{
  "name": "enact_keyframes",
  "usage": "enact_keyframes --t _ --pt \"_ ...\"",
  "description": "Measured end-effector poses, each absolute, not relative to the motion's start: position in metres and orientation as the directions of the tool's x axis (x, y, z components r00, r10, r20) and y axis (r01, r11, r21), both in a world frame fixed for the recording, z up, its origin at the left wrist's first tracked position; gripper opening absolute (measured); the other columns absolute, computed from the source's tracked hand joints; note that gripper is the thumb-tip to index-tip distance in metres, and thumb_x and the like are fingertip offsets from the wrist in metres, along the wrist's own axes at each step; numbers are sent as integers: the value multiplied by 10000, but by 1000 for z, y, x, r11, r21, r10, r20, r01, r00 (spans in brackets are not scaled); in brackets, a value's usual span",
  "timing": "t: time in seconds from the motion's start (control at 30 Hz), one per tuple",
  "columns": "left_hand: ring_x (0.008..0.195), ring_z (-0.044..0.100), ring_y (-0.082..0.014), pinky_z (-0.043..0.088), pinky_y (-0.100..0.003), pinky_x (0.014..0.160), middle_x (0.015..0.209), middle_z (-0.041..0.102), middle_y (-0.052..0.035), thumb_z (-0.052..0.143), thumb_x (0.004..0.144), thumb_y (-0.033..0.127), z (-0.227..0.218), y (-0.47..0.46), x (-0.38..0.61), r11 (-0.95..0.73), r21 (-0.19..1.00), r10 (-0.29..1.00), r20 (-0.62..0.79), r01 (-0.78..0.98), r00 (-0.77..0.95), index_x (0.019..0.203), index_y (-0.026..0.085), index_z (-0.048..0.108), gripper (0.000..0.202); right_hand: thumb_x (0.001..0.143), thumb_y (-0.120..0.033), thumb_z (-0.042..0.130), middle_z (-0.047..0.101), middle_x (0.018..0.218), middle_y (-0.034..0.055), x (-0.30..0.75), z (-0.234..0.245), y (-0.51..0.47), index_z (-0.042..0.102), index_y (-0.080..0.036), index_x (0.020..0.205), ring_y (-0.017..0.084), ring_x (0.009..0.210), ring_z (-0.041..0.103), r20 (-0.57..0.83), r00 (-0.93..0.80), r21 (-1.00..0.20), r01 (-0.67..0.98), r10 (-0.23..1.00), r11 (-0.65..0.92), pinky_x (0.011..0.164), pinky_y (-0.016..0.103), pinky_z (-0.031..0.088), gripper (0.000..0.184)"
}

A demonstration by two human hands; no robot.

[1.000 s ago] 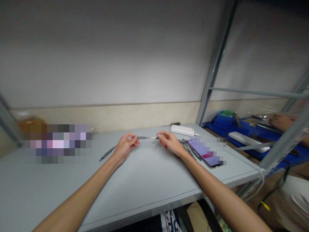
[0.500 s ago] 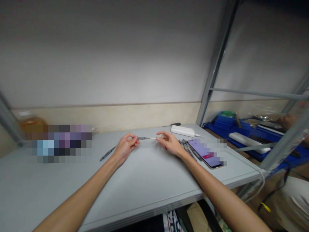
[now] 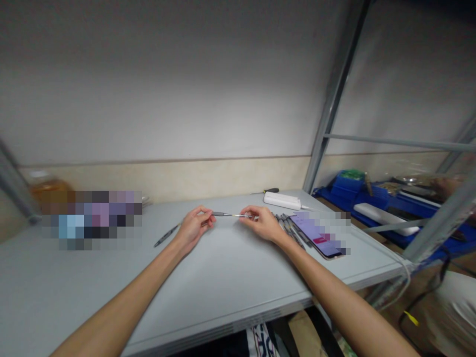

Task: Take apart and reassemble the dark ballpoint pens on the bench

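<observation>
My left hand (image 3: 195, 224) pinches the grey barrel of a pen (image 3: 218, 213) between thumb and fingertips. From the barrel a thin, light refill (image 3: 231, 215) points right toward my other hand. The fingers of my right hand (image 3: 260, 222) are curled and close round the far end of the refill, where a small shiny part shows between them; its exact form is too small to tell. Beside my left wrist a grey-black pen (image 3: 165, 237) lies on the table. Several similar pens (image 3: 288, 230) lie in a row by my right wrist.
A phone (image 3: 316, 238) with its screen lit lies right of the pens. Behind it are a white power strip (image 3: 281, 200) and a screwdriver (image 3: 271, 191). A bottle of amber liquid (image 3: 52, 191) and a pixelated patch are at left. Metal bed-frame posts (image 3: 323, 134) flank the table (image 3: 208, 297).
My right hand's fingers, raised and spread before, have curled down round the refill's end. My left hand keeps its hold on the pen barrel.
</observation>
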State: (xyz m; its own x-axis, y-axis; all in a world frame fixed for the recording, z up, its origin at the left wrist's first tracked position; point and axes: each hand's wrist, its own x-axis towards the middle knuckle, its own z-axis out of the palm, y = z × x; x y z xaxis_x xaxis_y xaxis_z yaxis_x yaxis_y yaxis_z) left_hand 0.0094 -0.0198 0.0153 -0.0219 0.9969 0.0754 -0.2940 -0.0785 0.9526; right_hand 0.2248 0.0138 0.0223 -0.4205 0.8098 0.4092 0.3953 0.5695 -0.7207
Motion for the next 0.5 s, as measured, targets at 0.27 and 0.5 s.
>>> enact_keyframes --t 0.27,0.5 --pt "499 514 -73 423 -211 578 585 639 -20 737 570 356 17 -23 13 -116 974 993 109 -194 -48 670 147 509 325 802 -356 470 419 477 -42 226 25 12 639 -113 706 75 471 348 322 -464 -732 430 825 528 481 205 250 311" --pt "530 544 -104 406 -228 579 602 654 -32 689 640 407 15 -23 12 -311 950 950 311 -18 -36 720 154 515 317 778 -451 475 261 397 -99 228 22 14 533 -149 685 56 357 201 83 -568 -954 193 819 231 378 202 145 321"
